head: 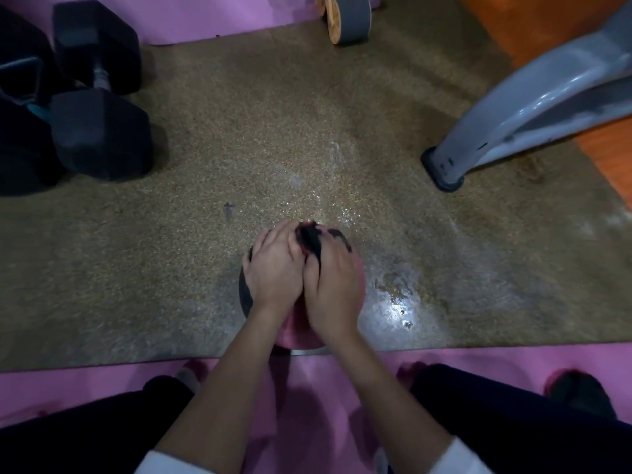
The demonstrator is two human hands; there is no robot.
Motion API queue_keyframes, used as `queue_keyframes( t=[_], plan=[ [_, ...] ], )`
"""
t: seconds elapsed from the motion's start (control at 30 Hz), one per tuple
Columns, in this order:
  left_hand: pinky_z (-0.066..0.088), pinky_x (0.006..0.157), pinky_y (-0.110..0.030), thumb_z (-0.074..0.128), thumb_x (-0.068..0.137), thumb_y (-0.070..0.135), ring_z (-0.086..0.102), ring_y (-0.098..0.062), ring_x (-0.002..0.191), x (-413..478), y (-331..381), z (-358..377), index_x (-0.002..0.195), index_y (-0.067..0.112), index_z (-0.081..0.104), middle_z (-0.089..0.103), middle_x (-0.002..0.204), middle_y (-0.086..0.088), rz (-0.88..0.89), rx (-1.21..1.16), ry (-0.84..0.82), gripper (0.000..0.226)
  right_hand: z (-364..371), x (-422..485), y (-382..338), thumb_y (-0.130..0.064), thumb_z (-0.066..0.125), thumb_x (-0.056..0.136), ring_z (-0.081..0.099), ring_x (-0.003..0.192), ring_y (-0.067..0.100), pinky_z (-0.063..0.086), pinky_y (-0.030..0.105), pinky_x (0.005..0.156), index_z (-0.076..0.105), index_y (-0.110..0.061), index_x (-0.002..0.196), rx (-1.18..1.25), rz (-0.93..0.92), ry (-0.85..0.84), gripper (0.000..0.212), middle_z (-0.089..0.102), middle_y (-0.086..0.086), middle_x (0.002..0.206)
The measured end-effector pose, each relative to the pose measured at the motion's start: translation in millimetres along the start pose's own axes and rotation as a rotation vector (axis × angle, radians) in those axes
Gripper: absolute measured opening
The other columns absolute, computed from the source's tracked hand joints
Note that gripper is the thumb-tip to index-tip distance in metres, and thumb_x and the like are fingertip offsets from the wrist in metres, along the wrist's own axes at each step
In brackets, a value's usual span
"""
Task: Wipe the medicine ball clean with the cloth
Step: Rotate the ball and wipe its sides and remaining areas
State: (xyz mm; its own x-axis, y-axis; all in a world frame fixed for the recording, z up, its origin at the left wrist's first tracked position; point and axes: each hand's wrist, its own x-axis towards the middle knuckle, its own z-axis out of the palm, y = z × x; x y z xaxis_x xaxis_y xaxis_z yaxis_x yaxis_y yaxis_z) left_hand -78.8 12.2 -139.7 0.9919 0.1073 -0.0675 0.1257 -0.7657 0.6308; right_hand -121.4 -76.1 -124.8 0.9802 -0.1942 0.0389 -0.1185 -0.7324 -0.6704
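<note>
A pink and black medicine ball (297, 331) sits on the brown mat just in front of my knees, mostly covered by my hands. My left hand (273, 268) lies flat over the ball's top left, with its thumb side against a dark cloth (310, 238). My right hand (331, 289) covers the top right and grips the bunched cloth. A strip of the cloth runs between its thumb and forefinger, and more cloth shows under its fingertips. The hands touch each other along the cloth.
Black hex dumbbells (99, 131) lie at the left of the brown mat (205, 165). A grey machine leg (444, 165) stands at the right, and a wooden ab wheel (345, 18) at the back. Wet shiny patches (396, 302) lie right of the ball. My knees rest on pink flooring (307, 388).
</note>
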Motion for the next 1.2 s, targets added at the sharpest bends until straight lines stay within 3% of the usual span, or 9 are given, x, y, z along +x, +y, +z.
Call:
queue_keyframes(
  t=[0.07, 0.27, 0.37, 0.47, 0.7, 0.8, 0.9, 1.03, 1.2],
  plan=[
    [0.034, 0.113, -0.053, 0.010, 0.093, 0.048, 0.045, -0.020, 0.139, -0.8, -4.3, 0.8, 0.136, 0.026, 0.059, 0.057, 0.143, 0.007, 0.005, -0.011, -0.006, 0.068, -0.4, -21.7, 4.8, -0.026, 0.035, 0.096, 0.045, 0.133, 0.021, 0.030, 0.038, 0.113, 0.052, -0.014, 0.134, 0.032, -0.081, 0.019, 0.044, 0.055, 0.003, 0.138],
    [0.026, 0.116, -0.056, 0.018, 0.095, 0.040, 0.036, -0.018, 0.144, -14.7, 6.5, -7.6, 0.141, 0.026, 0.053, 0.050, 0.149, 0.009, -0.083, -0.029, -0.003, 0.060, -12.5, 73.4, 19.7, -0.024, 0.038, 0.097, 0.054, 0.079, 0.027, 0.031, 0.033, 0.058, 0.052, -0.016, 0.080, 0.153, 0.371, -0.176, 0.023, 0.057, 0.004, 0.079],
    [0.028, 0.115, -0.056, 0.017, 0.092, 0.041, 0.039, -0.018, 0.142, -10.3, 7.5, -7.4, 0.139, 0.026, 0.055, 0.052, 0.148, 0.008, -0.147, -0.027, 0.024, 0.063, 1.6, 17.5, 4.3, -0.030, 0.037, 0.094, 0.058, 0.102, 0.025, 0.045, 0.038, 0.082, 0.059, -0.017, 0.110, 0.026, 0.196, 0.023, 0.030, 0.065, 0.003, 0.108],
    [0.034, 0.113, -0.053, 0.013, 0.093, 0.047, 0.045, -0.020, 0.139, -7.5, -6.8, -5.2, 0.137, 0.022, 0.058, 0.055, 0.145, 0.003, -0.074, -0.090, 0.034, 0.068, 8.2, -35.8, 3.1, -0.026, 0.040, 0.093, 0.044, 0.133, 0.022, 0.029, 0.039, 0.112, 0.057, -0.011, 0.131, 0.003, -0.118, 0.102, 0.044, 0.057, 0.006, 0.138],
    [0.032, 0.115, -0.052, 0.014, 0.090, 0.046, 0.042, -0.022, 0.141, -13.4, -2.9, -5.2, 0.139, 0.020, 0.056, 0.053, 0.147, 0.002, -0.143, -0.080, 0.082, 0.069, -1.2, 66.1, 28.5, -0.033, 0.037, 0.097, 0.060, 0.091, 0.032, 0.035, 0.033, 0.069, 0.061, -0.013, 0.102, 0.133, 0.372, -0.131, 0.031, 0.064, 0.012, 0.096],
    [0.033, 0.113, -0.051, 0.018, 0.090, 0.040, 0.043, -0.022, 0.139, -6.4, 1.0, -6.2, 0.138, 0.021, 0.056, 0.054, 0.146, 0.003, -0.196, -0.056, 0.081, 0.064, 4.2, 17.7, 6.8, -0.033, 0.036, 0.095, 0.059, 0.103, 0.028, 0.046, 0.038, 0.084, 0.058, -0.014, 0.113, 0.075, 0.213, 0.063, 0.035, 0.063, 0.006, 0.110],
    [0.034, 0.112, -0.051, 0.015, 0.089, 0.043, 0.045, -0.023, 0.138, -0.5, -2.3, -6.7, 0.137, 0.019, 0.057, 0.055, 0.145, 0.001, -0.170, -0.073, 0.069, 0.069, 9.5, -21.3, 5.9, -0.029, 0.036, 0.096, 0.046, 0.132, 0.023, 0.029, 0.036, 0.114, 0.053, -0.011, 0.133, 0.009, -0.044, 0.116, 0.045, 0.056, 0.005, 0.136],
    [0.032, 0.116, -0.052, 0.019, 0.097, 0.037, 0.044, -0.025, 0.140, -16.4, -8.3, -9.2, 0.138, 0.011, 0.056, 0.055, 0.145, -0.006, -0.044, -0.115, 0.088, 0.062, 1.4, 48.6, 31.7, -0.039, 0.035, 0.095, 0.061, 0.085, 0.026, 0.038, 0.032, 0.069, 0.061, -0.018, 0.095, 0.149, 0.202, -0.092, 0.033, 0.065, 0.005, 0.089],
    [0.019, 0.121, -0.054, 0.017, 0.106, 0.041, 0.025, -0.021, 0.150, -6.2, -7.2, -10.5, 0.149, 0.028, 0.043, 0.039, 0.157, 0.007, 0.196, 0.047, -0.175, 0.052, -14.0, 86.1, 26.7, -0.034, 0.039, 0.099, 0.056, 0.078, 0.024, 0.036, 0.034, 0.065, 0.056, -0.017, 0.089, 0.076, 0.209, -0.295, 0.026, 0.062, 0.004, 0.085]
  ],
)
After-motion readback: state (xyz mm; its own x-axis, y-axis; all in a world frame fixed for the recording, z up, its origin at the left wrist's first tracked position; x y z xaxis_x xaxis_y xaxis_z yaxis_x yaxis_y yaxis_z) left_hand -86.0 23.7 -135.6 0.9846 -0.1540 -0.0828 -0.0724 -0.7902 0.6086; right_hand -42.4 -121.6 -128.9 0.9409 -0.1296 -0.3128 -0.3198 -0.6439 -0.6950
